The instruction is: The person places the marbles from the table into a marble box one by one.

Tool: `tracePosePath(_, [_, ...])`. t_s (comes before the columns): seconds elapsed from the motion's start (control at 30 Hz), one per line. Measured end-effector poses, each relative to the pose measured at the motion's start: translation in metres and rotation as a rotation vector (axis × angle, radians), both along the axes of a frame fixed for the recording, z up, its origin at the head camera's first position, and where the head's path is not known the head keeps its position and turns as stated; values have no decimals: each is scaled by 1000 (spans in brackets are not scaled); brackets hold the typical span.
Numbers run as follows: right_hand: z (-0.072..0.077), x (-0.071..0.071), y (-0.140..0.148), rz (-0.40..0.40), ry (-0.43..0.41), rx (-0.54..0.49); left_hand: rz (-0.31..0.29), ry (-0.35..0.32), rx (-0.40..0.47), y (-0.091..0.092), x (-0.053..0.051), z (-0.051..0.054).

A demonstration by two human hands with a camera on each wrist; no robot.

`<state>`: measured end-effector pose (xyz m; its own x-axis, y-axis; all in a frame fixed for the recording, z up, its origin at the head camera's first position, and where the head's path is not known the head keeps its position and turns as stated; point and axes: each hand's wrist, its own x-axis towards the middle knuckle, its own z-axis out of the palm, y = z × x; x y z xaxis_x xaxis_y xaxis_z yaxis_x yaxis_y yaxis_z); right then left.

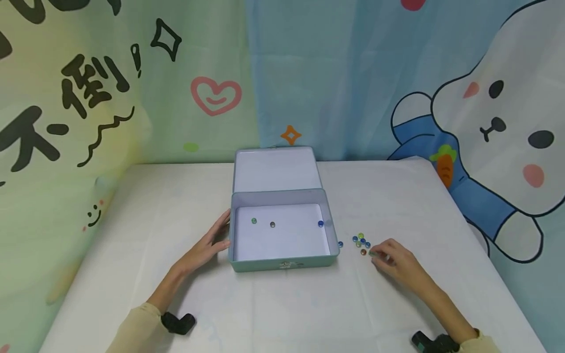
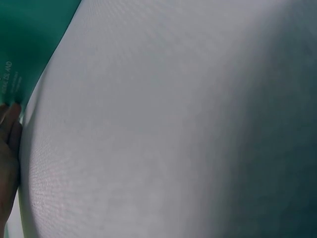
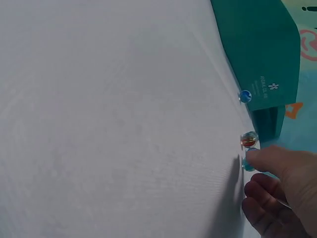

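Observation:
A green metal box [image 1: 287, 264] stands on the table with its lid [image 1: 277, 171] hinged back. Inside lie a green marble [image 1: 253, 221], a grey-brown marble [image 1: 272, 224] and a blue marble [image 1: 320, 224]. Against the box's left side rests my left hand [image 1: 205, 251], its fingers extended; only part of that hand [image 2: 9, 158] shows in the left wrist view. To the right of the box, my right hand [image 1: 399, 264] pinches a greenish marble [image 3: 249, 164] at its fingertips. Several loose marbles lie beside it, among them a brown-orange one [image 1: 363, 252].
One blue marble [image 1: 340, 244] lies close to the box's right side. A white cloth [image 1: 282, 314] covers the table, and a printed curtain [image 1: 309, 73] hangs behind it. Black wrist-camera mounts [image 1: 178, 323] are on both forearms.

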<state>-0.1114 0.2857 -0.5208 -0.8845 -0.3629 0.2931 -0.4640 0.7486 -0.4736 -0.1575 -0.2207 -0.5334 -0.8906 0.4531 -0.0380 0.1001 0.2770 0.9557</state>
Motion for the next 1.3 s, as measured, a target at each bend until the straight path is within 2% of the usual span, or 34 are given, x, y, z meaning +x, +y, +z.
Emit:
tracePosePath(0.27, [-11, -7, 0, 13, 62, 30, 6, -1, -5, 0, 0, 1])
tracePosePath(0.77, [-15, -9, 4, -5, -14, -32, 0, -8, -3, 2, 1, 2])
tracePosePath(1.1, [-18, -11, 4, -7, 16, -47, -1, 11, -5, 1, 0, 1])
tracePosePath(1.3, [-18, -10, 3, -27, -3, -53, 4, 5, -13, 1, 1, 1])
